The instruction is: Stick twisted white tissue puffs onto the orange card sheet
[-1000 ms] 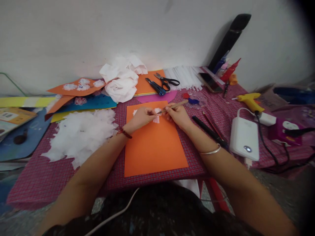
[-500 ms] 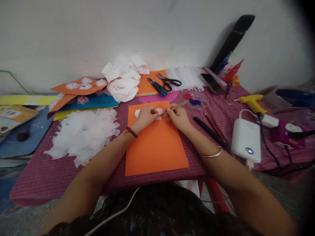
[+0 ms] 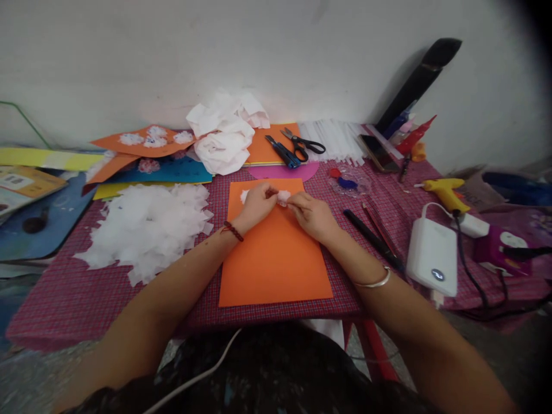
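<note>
An orange paper sheet (image 3: 276,259) lies on the table in front of me, with white tissue paper (image 3: 244,196) showing near its top left. Over the sheet's upper part, my left hand (image 3: 257,207) is closed, thumb and fingers pinching a small crumpled white tissue paper piece (image 3: 283,198). My right hand (image 3: 311,215) is closed too, its fingertips at the right edge of that piece; what they grip is hidden. To the left is a big heap of white tissue paper squares (image 3: 149,230).
Behind the sheet are a cutter (image 3: 282,152), scissors (image 3: 302,144) and crumpled white paper (image 3: 224,144). Orange cards with white tufts (image 3: 150,141) lie back left. On the right are a black pen (image 3: 371,234), a yellow glue gun (image 3: 446,192) and a white power bank (image 3: 432,250).
The flat brown stick that poked out of my right hand no longer shows. My right hand has turned, its fingers now curled at the tissue piece. The view has shifted slightly.
</note>
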Available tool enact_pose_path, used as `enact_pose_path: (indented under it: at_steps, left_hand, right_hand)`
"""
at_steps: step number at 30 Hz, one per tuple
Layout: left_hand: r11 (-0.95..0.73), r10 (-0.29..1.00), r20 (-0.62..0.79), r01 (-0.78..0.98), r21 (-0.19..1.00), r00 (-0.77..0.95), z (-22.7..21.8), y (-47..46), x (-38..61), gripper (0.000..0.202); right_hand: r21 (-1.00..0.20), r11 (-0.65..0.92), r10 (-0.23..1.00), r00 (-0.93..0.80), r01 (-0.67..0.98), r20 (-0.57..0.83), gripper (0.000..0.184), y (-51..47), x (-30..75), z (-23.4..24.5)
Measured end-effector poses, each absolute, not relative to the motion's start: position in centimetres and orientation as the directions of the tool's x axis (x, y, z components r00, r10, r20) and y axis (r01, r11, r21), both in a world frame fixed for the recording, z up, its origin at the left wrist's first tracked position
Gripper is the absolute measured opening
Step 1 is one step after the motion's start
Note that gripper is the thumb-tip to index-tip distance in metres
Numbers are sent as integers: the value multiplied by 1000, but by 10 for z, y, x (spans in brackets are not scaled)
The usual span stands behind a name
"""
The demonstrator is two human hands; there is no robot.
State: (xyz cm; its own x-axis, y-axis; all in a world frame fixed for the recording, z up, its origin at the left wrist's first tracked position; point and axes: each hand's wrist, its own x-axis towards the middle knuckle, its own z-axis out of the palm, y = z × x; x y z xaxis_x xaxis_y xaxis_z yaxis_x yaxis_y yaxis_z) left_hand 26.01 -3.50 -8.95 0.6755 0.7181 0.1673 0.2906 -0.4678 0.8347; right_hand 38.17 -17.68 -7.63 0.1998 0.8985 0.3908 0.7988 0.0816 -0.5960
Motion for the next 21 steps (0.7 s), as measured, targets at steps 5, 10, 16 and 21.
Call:
enact_pose_path:
  at_steps: [5, 10, 16, 21]
  left_hand:
    - [-482, 718, 201, 268, 834, 666, -95, -34, 260, 10]
    - [-487, 742, 197, 314, 815, 641, -89, -37, 265, 16]
    - [-577, 655, 205, 306, 757, 727, -92, -37, 274, 15]
    - [-541, 662, 219, 254, 802, 716, -103, -34, 273, 11]
  right_hand:
    - [-861, 117, 781, 490, 495, 387, 29, -173, 391, -74]
    - [-978, 89, 708, 679, 187, 194, 39, -162, 406, -77]
    - [-983, 46, 753, 640, 177, 150, 45, -154, 410, -86]
    - [-978, 45, 754, 636, 202, 166, 44, -153, 412, -87]
